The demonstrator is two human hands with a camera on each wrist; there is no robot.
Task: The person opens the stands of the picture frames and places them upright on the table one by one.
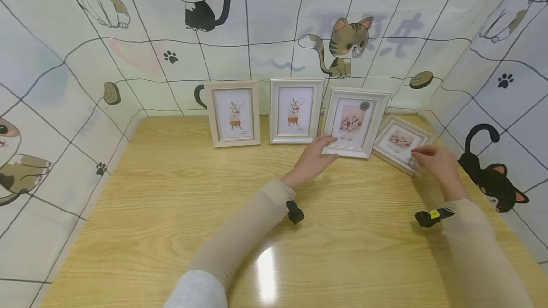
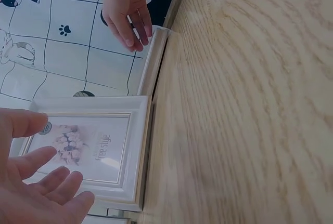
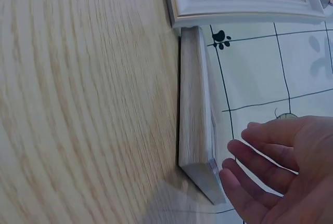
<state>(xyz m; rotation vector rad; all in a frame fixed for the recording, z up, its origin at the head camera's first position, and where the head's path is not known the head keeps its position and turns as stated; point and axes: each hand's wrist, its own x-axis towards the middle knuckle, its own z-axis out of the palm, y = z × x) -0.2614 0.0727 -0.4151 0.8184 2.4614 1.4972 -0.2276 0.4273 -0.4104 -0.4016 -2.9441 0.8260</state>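
Two white picture frames stand nearest my hands. The larger upright one (image 1: 353, 122) shows pink flowers and has a round sticker. My left hand (image 1: 311, 161) is at its lower left, thumb and fingers spread; in the left wrist view that hand (image 2: 44, 177) holds nothing. The smaller picture frame (image 1: 400, 142) lies flat on the table at the far right, also with a flower picture. My right hand (image 1: 440, 164) hovers at its right end. Its fingers (image 3: 265, 164) are loosely bent and grip nothing in the right wrist view; whether they touch the small frame I cannot tell.
To the left stand a beige picture frame (image 1: 211, 115) and a white picture frame (image 1: 273, 110), both with plant pictures. The wooden table (image 1: 171, 194) meets a cat-patterned wall covering (image 1: 265, 23) at the back and both sides. Light glares on the tabletop between the arms.
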